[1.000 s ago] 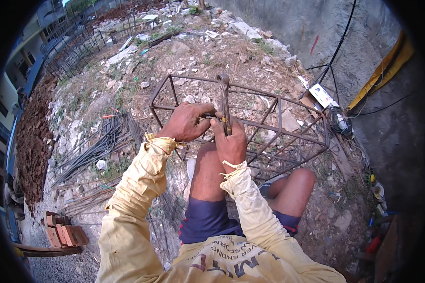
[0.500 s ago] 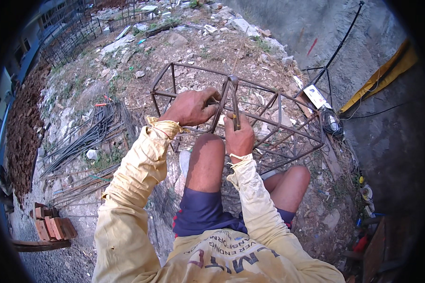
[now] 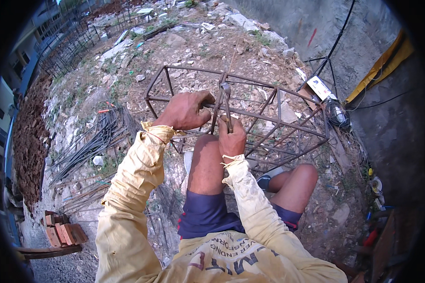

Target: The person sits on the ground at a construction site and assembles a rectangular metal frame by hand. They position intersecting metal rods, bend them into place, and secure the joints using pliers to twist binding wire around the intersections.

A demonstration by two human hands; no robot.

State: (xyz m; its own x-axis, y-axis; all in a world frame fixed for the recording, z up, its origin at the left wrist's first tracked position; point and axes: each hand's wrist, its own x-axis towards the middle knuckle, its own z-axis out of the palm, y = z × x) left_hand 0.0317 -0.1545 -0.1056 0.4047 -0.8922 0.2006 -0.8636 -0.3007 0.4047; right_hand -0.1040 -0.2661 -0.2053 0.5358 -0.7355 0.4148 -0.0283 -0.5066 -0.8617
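This wide fisheye view looks from the left side of my head, down and forward over my yellow long-sleeved cloth shirt (image 3: pixel 231 257), which fills the lower edge. It faces my bare left hand (image 3: pixel 186 111) and bare right hand (image 3: pixel 232 137), within arm's reach near the middle. Farther off, it takes in pale, rubble-strewn ground (image 3: pixel 174 40) and, upper right, a rough grey wall (image 3: pixel 295 23).

Daylight falls on open, rubble-strewn ground (image 3: pixel 193 49), with a rough grey wall (image 3: pixel 288 21) at the upper right, a bank of reddish-brown earth (image 3: pixel 30 141) along the left and a pale building (image 3: pixel 4 96) beyond it
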